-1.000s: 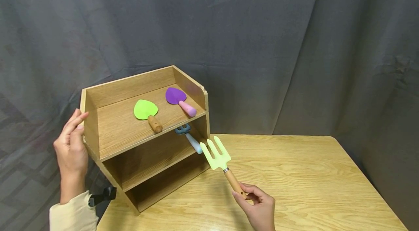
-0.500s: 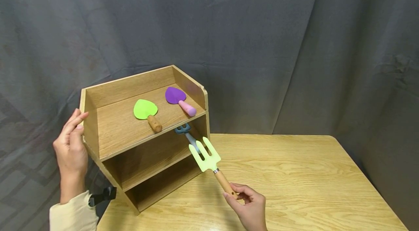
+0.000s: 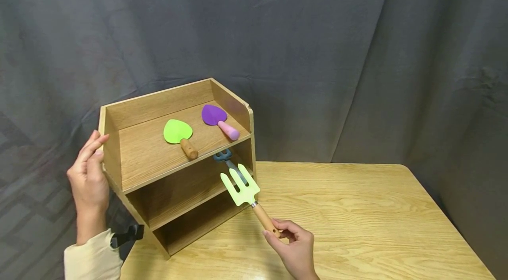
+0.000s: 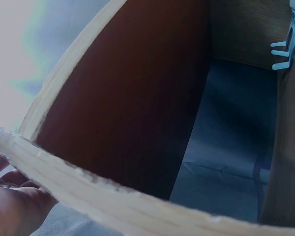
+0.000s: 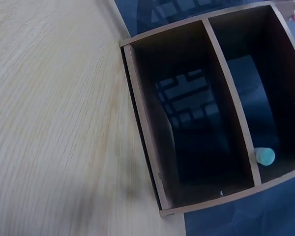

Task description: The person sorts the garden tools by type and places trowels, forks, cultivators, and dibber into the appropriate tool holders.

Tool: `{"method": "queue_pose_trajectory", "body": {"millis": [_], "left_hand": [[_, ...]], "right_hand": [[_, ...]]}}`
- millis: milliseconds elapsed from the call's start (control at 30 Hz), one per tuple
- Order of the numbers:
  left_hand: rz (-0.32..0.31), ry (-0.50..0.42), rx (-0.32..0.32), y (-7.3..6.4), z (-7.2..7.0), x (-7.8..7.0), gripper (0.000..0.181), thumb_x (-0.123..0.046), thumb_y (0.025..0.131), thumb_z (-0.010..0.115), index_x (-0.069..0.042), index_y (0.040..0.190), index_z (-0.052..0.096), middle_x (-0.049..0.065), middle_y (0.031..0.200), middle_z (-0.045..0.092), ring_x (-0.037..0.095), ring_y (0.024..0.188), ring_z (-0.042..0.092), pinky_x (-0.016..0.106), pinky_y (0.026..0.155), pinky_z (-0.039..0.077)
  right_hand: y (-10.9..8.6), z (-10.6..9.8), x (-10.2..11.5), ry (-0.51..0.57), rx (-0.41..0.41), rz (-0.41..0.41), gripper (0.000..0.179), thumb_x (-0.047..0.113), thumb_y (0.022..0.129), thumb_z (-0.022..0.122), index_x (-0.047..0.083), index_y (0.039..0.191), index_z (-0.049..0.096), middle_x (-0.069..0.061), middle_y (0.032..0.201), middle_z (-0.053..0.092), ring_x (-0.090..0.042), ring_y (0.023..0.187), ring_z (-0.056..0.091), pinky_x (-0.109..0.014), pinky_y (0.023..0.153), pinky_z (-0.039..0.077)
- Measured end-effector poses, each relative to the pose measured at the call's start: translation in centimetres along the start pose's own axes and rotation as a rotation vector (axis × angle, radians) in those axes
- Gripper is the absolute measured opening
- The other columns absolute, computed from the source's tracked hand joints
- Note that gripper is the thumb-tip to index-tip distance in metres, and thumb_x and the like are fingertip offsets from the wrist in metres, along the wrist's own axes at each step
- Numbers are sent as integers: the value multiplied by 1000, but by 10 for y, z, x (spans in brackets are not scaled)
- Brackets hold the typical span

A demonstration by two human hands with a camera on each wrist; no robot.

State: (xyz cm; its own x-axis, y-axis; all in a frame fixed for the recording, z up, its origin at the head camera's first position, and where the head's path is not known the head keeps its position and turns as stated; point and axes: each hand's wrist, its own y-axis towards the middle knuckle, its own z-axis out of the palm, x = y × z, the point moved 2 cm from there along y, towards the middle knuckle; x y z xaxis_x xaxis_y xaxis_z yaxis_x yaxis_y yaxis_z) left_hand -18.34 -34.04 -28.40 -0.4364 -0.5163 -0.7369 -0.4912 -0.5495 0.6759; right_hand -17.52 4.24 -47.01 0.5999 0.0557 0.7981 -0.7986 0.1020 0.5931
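My right hand (image 3: 293, 244) pinches the wooden handle end of a pale green garden fork (image 3: 247, 195), its tines in front of the shelf unit's right opening. A blue hand rake (image 3: 223, 155) lies on the middle shelf, partly hidden by the fork; its bent tines (image 4: 281, 52) show in the left wrist view. My left hand (image 3: 89, 183) rests its fairly straight fingers against the left side of the wooden shelf unit (image 3: 174, 166). On the top shelf lie a green trowel (image 3: 177, 131) with a wooden handle and a purple trowel (image 3: 214, 114) with a pink handle.
The shelf unit stands angled at the left of a light wooden table (image 3: 357, 218). Dark grey cloth (image 3: 301, 59) hangs behind it. Below the middle shelf is a lower compartment (image 3: 202, 225), its back open to the cloth in the right wrist view.
My right hand has carried the green garden fork leftward, so it now overlaps the blue hand rake's handle. The left hand stays at the shelf unit's side.
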Motion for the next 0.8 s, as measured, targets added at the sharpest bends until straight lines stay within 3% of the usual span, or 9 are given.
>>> {"method": "queue_pose_trajectory", "body": {"millis": [167,400,800], "left_hand": [[18,-14,-3,-1,0,-1,35,-6,97,42,4,120,66,9,135,56,16,128,48,25,106,31],[38,-5,-5,-2,0,-3,34,-6,97,42,3,119,67,12,135,56,16,127,49,25,106,32],[33,-2,10,-2,0,-4,35,-8,97,42,1,121,67,11,136,55,16,128,48,26,107,31]], "right_hand": [[2,6,4,19,31,13,24,-12,67,81,-2,87,72,-14,90,72,-19,72,68,-24,59,54],[6,17,8,29,35,-20,30,-20,62,79,-2,85,71,-17,87,71,-18,69,66,-23,58,53],[12,37,14,33,75,-22,28,-20,62,79,-3,83,71,-15,87,72,-16,69,66,-25,57,53]]}}
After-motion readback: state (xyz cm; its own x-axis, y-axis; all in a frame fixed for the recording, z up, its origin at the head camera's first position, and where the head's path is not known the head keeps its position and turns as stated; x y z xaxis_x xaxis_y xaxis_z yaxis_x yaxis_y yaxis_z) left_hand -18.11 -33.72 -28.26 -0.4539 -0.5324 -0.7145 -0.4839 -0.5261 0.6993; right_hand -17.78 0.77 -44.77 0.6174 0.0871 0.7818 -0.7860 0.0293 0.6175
